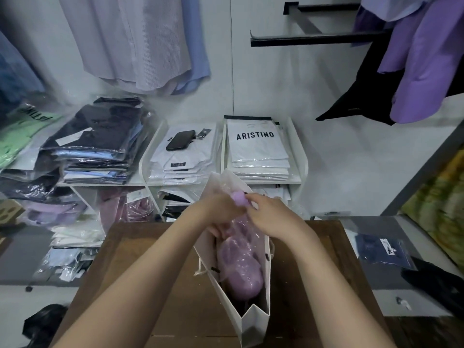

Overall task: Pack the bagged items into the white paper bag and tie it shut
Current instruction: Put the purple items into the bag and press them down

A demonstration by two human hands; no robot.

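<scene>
A white paper bag (254, 320) stands open on a brown wooden table (155, 272) in front of me, a cord handle hanging off its left side. Inside it lies a purple garment in clear plastic (239, 267), its upper end sticking out of the far end of the bag. My left hand (218, 209) grips that plastic-wrapped end from the left. My right hand (270, 213) pinches the same end from the right, fingers curled on the plastic. The bottom of the bag's inside is hidden.
White shelves (298, 159) behind the table hold stacks of bagged shirts; a black phone (180, 139) lies on one stack. More bagged clothes (100, 144) pile at the left. A navy bagged item (384, 249) lies on the floor right. Shirts hang above.
</scene>
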